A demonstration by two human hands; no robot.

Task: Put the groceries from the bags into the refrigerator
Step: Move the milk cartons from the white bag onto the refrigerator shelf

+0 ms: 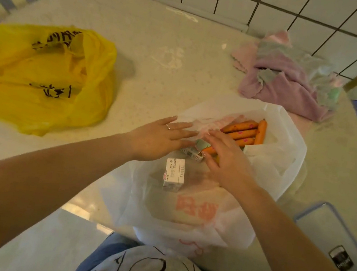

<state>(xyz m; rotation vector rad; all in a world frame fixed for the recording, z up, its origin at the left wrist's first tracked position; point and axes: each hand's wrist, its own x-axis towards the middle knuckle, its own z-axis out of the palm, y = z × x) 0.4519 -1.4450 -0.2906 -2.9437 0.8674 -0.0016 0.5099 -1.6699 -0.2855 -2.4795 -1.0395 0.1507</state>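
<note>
Head cam, left hand flat, right hand fingers straight, both over white bag.

Thin translucent plastic bag, glossy, seemingly stone table.

Yellow bag contents hidden; blue-rimmed lid cut off at right.

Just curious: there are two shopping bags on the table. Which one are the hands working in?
The white bag, holding orange sausages and a carton. Both hands are at its mouth; the yellow bag lies untouched.
</note>
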